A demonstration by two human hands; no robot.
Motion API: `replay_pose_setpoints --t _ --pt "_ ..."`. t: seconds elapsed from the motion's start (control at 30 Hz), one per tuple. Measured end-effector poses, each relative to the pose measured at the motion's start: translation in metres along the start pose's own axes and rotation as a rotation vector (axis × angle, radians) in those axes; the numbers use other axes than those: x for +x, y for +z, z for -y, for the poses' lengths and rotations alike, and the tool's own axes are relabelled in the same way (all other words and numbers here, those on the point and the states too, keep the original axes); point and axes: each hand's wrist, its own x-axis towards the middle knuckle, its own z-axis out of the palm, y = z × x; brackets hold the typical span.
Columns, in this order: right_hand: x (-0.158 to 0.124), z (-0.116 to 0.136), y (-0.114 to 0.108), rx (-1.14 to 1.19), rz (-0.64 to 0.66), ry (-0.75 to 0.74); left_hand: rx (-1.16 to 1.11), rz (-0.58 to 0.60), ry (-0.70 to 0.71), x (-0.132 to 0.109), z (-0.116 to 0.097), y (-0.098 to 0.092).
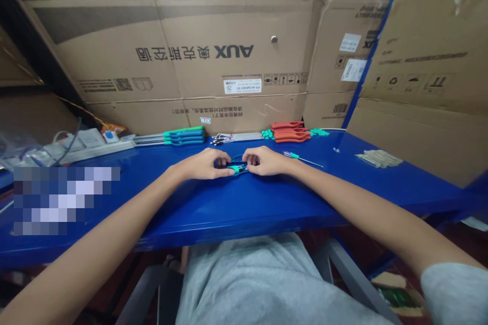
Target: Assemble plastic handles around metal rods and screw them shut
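Blue workbench [198,208] under the left hand [200,164] and right hand [266,161], fingers curled around one teal tool [237,168]

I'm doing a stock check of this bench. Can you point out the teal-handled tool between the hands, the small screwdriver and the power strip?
Teal-handled tool [237,168], head view, on its teal grip.
Small screwdriver [291,155], head view, on its teal handle.
Power strip [99,151], head view, on its white casing.
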Motion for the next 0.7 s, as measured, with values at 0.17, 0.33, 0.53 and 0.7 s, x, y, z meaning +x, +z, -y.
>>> replay_pose_setpoints --t 0.17,0.33,0.53,0.7 --pt "-0.0003 -0.0003 -0.0031 -0.048 -0.008 -0.046 0.071 0.017 0.048 0.0031 0.0005 0.0059" --pt "-0.0018 0.0008 -0.0045 -0.072 -0.023 -0.101 0.051 0.031 0.06 0.0027 0.0005 0.0056" --pt "-0.0035 0.0049 -0.0052 -0.104 0.024 -0.087 0.012 0.022 0.08 0.0017 -0.0033 0.0043" --pt "-0.0034 0.0039 -0.0044 -0.104 0.023 -0.072 0.006 0.023 0.113 0.0015 -0.0038 0.0045"
